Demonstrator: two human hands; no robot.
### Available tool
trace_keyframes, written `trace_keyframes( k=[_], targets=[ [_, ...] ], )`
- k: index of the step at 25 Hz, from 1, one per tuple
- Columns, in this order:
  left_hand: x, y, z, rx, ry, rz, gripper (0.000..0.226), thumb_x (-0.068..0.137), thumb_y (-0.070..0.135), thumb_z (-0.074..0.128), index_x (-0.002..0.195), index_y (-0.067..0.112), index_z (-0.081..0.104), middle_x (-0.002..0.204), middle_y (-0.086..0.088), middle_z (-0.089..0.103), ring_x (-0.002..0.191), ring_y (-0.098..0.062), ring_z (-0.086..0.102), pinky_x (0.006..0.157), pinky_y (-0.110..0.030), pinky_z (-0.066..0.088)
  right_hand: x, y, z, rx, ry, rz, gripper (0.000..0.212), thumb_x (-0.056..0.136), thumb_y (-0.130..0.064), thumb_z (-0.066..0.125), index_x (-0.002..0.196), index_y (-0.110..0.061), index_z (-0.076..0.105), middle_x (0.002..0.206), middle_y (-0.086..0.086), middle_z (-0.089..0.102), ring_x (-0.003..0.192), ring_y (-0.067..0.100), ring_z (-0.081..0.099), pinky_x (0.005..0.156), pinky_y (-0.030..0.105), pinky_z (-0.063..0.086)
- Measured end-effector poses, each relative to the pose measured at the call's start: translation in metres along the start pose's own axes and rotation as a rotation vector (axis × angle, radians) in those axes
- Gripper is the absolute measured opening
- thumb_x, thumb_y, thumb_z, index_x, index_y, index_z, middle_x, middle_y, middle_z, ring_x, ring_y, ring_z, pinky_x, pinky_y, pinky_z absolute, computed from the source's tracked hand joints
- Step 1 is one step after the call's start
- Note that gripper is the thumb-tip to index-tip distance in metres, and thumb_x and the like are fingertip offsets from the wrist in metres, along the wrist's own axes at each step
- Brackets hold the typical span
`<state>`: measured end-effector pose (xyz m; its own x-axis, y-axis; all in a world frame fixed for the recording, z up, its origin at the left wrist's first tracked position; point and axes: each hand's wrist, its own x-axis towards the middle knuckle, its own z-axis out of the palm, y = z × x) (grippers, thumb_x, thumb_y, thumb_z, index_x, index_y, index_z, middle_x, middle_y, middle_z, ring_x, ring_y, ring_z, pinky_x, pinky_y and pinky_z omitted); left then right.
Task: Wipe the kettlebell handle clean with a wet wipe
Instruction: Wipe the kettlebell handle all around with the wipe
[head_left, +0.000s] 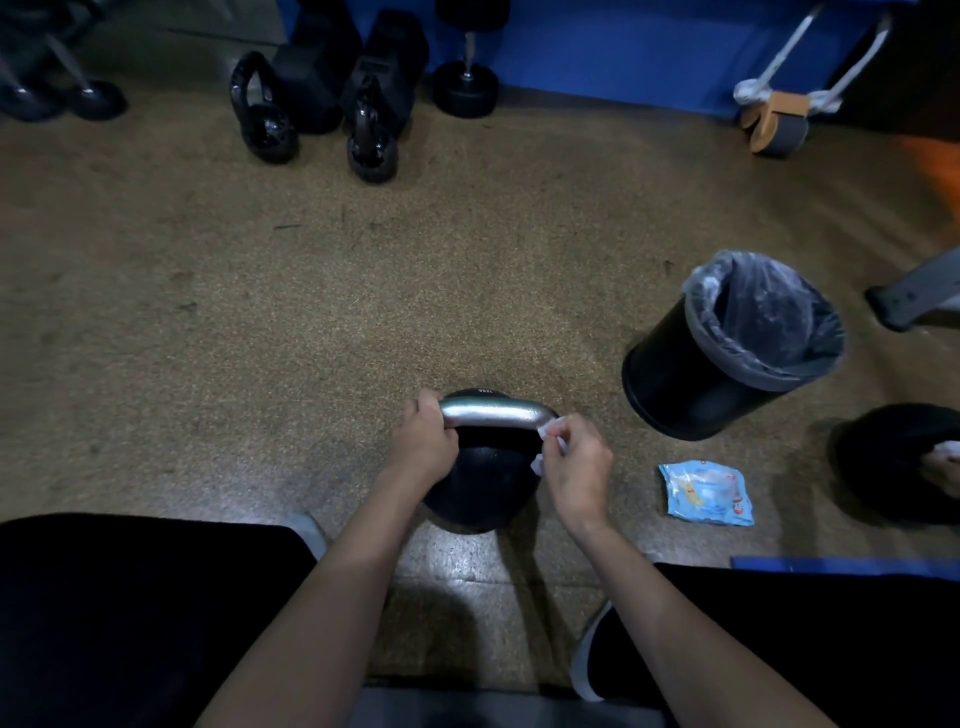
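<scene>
Kettlebell: a round black iron kettlebell (480, 488) sits on the speckled brown floor (311, 312), right in front of the person's knees.
Handle: its shiny silver metal handle (493, 414) runs sideways across the top.
Left hand: the left hand (423, 439) has its fingers curled tight round the left end of the handle.
Right hand: the right hand (574, 462) pinches a small white wet wipe (549, 434) and presses it on the right end of the handle.
Wipe pack: a flat light-blue plastic pack (707, 492) lies on the floor to the right.
Bin: a black round bin with a clear bag inside (727, 348) stands just behind the pack.
Far back: two black shiny kettlebells (317, 124) stand near the blue wall (597, 52).
</scene>
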<state>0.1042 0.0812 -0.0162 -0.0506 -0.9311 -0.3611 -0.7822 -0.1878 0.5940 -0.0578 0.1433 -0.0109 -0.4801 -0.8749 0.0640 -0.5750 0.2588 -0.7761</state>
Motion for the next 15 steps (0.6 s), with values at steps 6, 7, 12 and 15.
trace_keyframes(
  k=[6,7,12,15],
  targets=[
    [-0.0016,0.0008,-0.001,-0.005,-0.003,0.005,0.038,0.086,0.011,0.05,0.122,0.01,0.039,0.126,-0.016,0.045,0.111,-0.037,0.051,0.098,-0.044,0.042,-0.0058,0.0024,0.0035,0.046,-0.044,0.079,0.013,0.087,0.0,0.056,0.081,-0.009,0.062,0.092,0.007,0.062,0.066,0.015,0.065,0.053,-0.001,0.042],
    [-0.0013,0.0009,-0.0009,-0.005,-0.003,0.005,0.038,0.086,0.011,0.05,0.123,0.01,0.039,0.126,-0.017,0.044,0.112,-0.037,0.051,0.099,-0.044,0.042,-0.0055,0.0012,0.0036,0.035,-0.022,0.073,0.013,0.086,0.001,0.057,0.08,-0.009,0.063,0.09,0.006,0.062,0.066,0.009,0.063,0.056,-0.003,0.04],
    [-0.0004,0.0008,-0.0004,-0.008,-0.012,-0.004,0.04,0.086,0.011,0.05,0.125,0.011,0.038,0.128,-0.017,0.044,0.113,-0.039,0.051,0.1,-0.044,0.041,-0.0054,-0.0016,0.0016,0.037,0.017,0.108,0.012,0.084,0.005,0.056,0.079,-0.002,0.063,0.086,0.008,0.063,0.062,-0.003,0.054,0.054,-0.006,0.033],
    [-0.0003,0.0005,0.0001,-0.01,-0.013,-0.003,0.04,0.087,0.011,0.049,0.125,0.011,0.038,0.128,-0.017,0.043,0.113,-0.038,0.051,0.101,-0.044,0.041,0.002,-0.0017,0.0001,0.024,0.109,0.082,0.012,0.082,0.002,0.058,0.074,-0.006,0.062,0.079,0.007,0.065,0.065,0.013,0.056,0.058,0.005,0.033]
  ],
)
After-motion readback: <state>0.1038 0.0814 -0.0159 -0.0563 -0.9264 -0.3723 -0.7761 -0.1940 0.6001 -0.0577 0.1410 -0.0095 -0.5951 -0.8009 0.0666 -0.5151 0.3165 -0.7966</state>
